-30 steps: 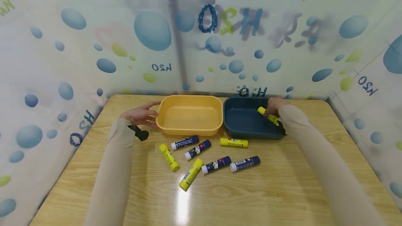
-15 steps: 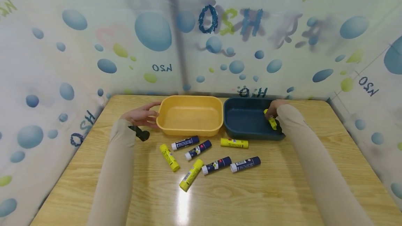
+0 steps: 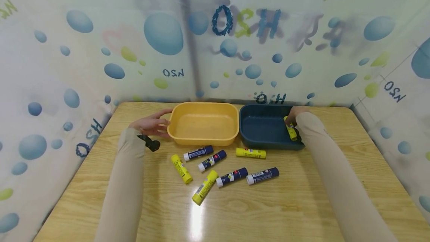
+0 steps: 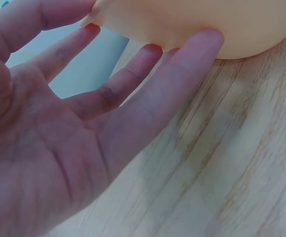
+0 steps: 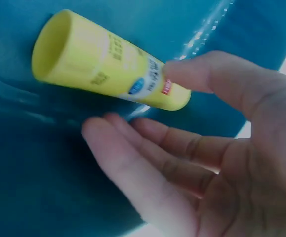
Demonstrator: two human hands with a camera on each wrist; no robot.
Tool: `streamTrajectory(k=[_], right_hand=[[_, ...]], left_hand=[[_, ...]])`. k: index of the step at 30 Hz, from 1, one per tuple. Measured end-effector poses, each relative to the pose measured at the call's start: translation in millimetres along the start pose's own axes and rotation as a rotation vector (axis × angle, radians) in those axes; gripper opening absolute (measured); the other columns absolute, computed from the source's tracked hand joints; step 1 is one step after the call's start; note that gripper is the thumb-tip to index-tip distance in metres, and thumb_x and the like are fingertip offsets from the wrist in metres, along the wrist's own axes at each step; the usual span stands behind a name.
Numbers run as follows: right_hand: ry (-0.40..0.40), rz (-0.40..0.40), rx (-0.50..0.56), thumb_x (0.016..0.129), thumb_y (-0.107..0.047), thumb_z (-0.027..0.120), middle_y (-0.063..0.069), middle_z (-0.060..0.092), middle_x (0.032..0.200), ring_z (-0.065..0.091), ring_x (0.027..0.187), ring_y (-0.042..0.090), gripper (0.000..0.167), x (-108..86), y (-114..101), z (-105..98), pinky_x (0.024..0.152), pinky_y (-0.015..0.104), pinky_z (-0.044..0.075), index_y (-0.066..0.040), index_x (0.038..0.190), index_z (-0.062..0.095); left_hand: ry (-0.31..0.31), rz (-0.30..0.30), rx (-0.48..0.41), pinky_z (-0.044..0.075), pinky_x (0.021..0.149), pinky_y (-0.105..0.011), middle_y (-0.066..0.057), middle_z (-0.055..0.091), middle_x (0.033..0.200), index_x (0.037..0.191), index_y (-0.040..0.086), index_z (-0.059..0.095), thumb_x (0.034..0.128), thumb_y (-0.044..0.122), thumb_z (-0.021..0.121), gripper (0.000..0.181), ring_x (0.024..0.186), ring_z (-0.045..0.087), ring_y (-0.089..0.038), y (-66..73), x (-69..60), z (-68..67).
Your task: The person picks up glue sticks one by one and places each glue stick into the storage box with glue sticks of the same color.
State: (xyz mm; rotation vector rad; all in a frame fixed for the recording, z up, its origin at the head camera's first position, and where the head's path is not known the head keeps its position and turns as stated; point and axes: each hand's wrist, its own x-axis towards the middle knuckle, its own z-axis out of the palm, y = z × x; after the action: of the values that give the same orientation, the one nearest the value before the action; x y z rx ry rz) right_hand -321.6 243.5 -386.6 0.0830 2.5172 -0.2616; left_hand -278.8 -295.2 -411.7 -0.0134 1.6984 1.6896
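Observation:
In the head view a yellow glue stick (image 3: pixel 290 129) lies at the right end of the dark blue tray (image 3: pixel 262 145), against its floor. My right hand (image 3: pixel 295 114) reaches over that end. Up close in the right wrist view, one fingertip touches the glue stick (image 5: pixel 103 61) near its far end, while the other fingers (image 5: pixel 128 163) spread apart below it. My left hand (image 3: pixel 152 124) is at the left side of the orange tray (image 3: pixel 203 142). Its straight fingers touch the tray wall, as the left wrist view shows for the hand (image 4: pixel 59 138).
In front of the trays lie several loose glue sticks: yellow ones such as one glue stick (image 3: pixel 250 153), and navy ones with white ends such as another glue stick (image 3: pixel 231 177). A patterned curtain (image 3: pixel 215 47) stands behind the wooden table (image 3: pixel 268 212).
The yellow glue stick was held slanted above the blue tray; it has moved right and down onto the tray floor, and my right fingers have loosened from it. My left hand stays put.

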Motion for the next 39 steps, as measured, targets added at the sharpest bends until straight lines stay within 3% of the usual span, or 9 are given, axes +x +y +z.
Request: streamTrajectory(k=[7, 12, 19, 25, 39], right_hand=[[0.166, -0.094, -0.111, 0.089, -0.025, 0.062, 0.008, 0.055, 0.068, 0.049, 0.059, 0.019, 0.029, -35.5, -13, -7, 0.059, 0.032, 0.046, 0.002, 0.077, 0.063], [0.149, -0.231, -0.075, 0.091, -0.022, 0.061, 0.006, 0.055, 0.060, 0.047, 0.047, 0.015, 0.027, -60.1, -20, -9, 0.053, 0.030, 0.045, 0.002, 0.080, 0.063], [0.195, -0.359, -0.086, 0.093, -0.021, 0.061, 0.015, 0.061, 0.087, 0.054, 0.068, 0.024, 0.027, -84.6, -34, -9, 0.063, 0.038, 0.047, 0.004, 0.101, 0.059], [0.224, -0.417, -0.116, 0.092, -0.025, 0.064, 0.013, 0.062, 0.100, 0.057, 0.080, 0.024, 0.035, -103.2, -50, -3, 0.071, 0.042, 0.050, 0.003, 0.114, 0.060], [0.234, -0.509, -0.143, 0.089, -0.029, 0.068, 0.002, 0.062, 0.087, 0.057, 0.070, 0.018, 0.036, -127.0, -88, 18, 0.062, 0.035, 0.050, -0.004, 0.114, 0.061]], left_hand=[[0.020, -0.001, 0.023, 0.042, 0.098, -0.052, -0.022, 0.017, 0.151, 0.156, 0.025, 0.008, 0.1018, 0.007, 0.046, 0.068, 0.115, 0.053, -0.035, -0.3, 0.4, 0.8], [0.022, 0.014, 0.032, 0.040, 0.100, -0.054, -0.023, 0.016, 0.150, 0.156, 0.024, 0.009, 0.1015, 0.006, 0.046, 0.068, 0.116, 0.052, -0.036, -0.2, -0.7, 0.4], [0.013, 0.024, 0.032, 0.040, 0.099, -0.055, -0.022, 0.018, 0.149, 0.155, 0.022, 0.011, 0.1011, 0.005, 0.046, 0.067, 0.114, 0.053, -0.034, -0.7, 1.4, -0.7], [0.016, 0.025, 0.023, 0.042, 0.098, -0.055, -0.021, 0.021, 0.147, 0.155, 0.022, 0.013, 0.1005, 0.005, 0.048, 0.067, 0.110, 0.056, -0.033, -1.7, 2.4, -0.5], [0.004, 0.032, 0.037, 0.040, 0.099, -0.055, -0.023, 0.019, 0.148, 0.155, 0.021, 0.010, 0.1013, 0.005, 0.045, 0.066, 0.114, 0.052, -0.036, -1.1, 0.6, 1.8]])
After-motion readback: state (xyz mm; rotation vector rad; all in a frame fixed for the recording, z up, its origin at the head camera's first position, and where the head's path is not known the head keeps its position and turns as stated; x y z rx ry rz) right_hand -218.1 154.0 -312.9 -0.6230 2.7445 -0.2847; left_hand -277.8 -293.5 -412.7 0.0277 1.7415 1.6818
